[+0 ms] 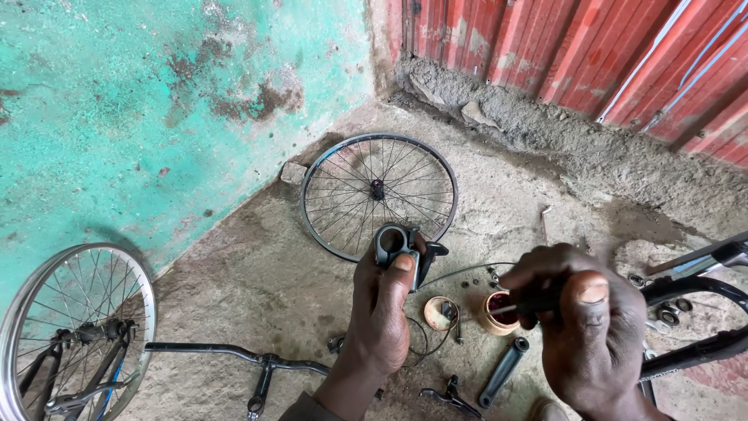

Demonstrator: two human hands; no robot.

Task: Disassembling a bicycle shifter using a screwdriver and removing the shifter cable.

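Note:
My left hand (pixel 379 312) holds up a small black metal clamp part (pixel 399 245) with a round opening, thumb pressed on its front. My right hand (pixel 580 323) grips a thin dark tool (pixel 523 306) whose tip points left toward a small round tub of red grease (pixel 498 311) on the floor. A separate round lid (pixel 441 313) lies beside the tub, just below the clamp part.
A bare spoked wheel rim (pixel 379 195) lies flat on the concrete floor ahead. Another wheel (pixel 74 331) stands at the lower left by the turquoise wall. Handlebars (pixel 234 355), a crank arm (pixel 502 373), a black frame (pixel 693 312) and loose washers (pixel 668 312) lie around.

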